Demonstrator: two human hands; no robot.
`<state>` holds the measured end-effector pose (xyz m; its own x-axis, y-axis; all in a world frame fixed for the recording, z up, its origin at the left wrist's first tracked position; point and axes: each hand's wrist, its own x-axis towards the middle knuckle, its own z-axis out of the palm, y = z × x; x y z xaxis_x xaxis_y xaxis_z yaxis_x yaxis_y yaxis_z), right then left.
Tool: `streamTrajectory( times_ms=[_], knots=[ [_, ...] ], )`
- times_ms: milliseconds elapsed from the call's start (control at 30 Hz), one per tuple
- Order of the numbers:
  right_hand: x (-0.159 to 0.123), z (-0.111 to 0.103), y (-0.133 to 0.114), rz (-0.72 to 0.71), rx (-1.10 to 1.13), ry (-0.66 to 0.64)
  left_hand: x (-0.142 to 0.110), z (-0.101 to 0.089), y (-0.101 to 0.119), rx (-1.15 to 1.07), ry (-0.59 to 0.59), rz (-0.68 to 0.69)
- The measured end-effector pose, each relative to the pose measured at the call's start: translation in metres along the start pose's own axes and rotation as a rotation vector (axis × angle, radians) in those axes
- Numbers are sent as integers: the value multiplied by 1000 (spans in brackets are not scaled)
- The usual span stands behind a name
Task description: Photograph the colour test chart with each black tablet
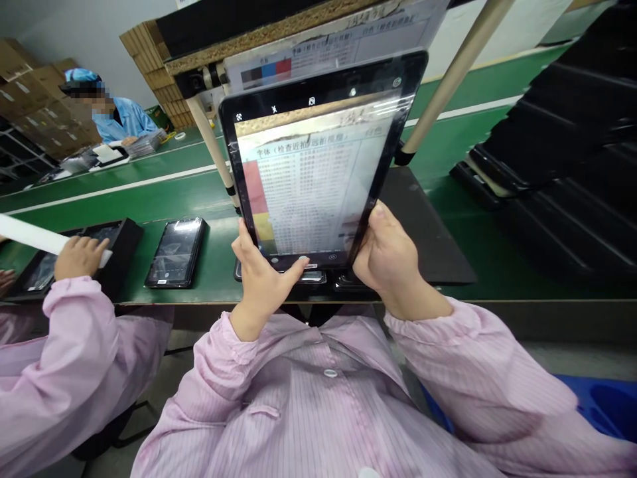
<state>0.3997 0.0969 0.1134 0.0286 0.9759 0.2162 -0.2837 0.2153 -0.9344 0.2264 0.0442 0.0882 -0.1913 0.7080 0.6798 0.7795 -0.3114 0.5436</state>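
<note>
Both my hands hold up a black-framed tablet (313,179), tilted above the green bench. Its screen runs a camera view of a printed chart with coloured blocks. My left hand (263,275) grips the lower left edge, its thumb at the round button low on the screen. Around the lower right edge my right hand (388,255) is closed, thumb on the frame. Behind the tablet the printed chart (318,50) hangs from a board, mostly covered. Under the tablet, parts of other dark devices show at the bench edge.
Another tablet (176,252) lies on the green bench (219,192) to the left. Farther left a co-worker's hand (82,255) holds a white strip beside a black tray (119,255). Black trays (562,186) are stacked at right, past a dark mat (428,232). Two poles flank the tablet.
</note>
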Motion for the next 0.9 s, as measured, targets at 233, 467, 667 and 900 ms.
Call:
streamTrajectory(
  times_ms=[233,467,667,900],
  knots=[
    [-3,-6,-18,43,159,-47,15,-19,-3,-582,68,-230],
    [-16,-22,-68,-267,-153,-180,23,-18,21,-1074,62,-625],
    [-6,-46,-91,-420,-439,-105,11,-3,32,-1161,-27,-695],
    [22,-94,-73,-344,-414,-91,21,14,69,-1123,-135,-869]
  ],
)
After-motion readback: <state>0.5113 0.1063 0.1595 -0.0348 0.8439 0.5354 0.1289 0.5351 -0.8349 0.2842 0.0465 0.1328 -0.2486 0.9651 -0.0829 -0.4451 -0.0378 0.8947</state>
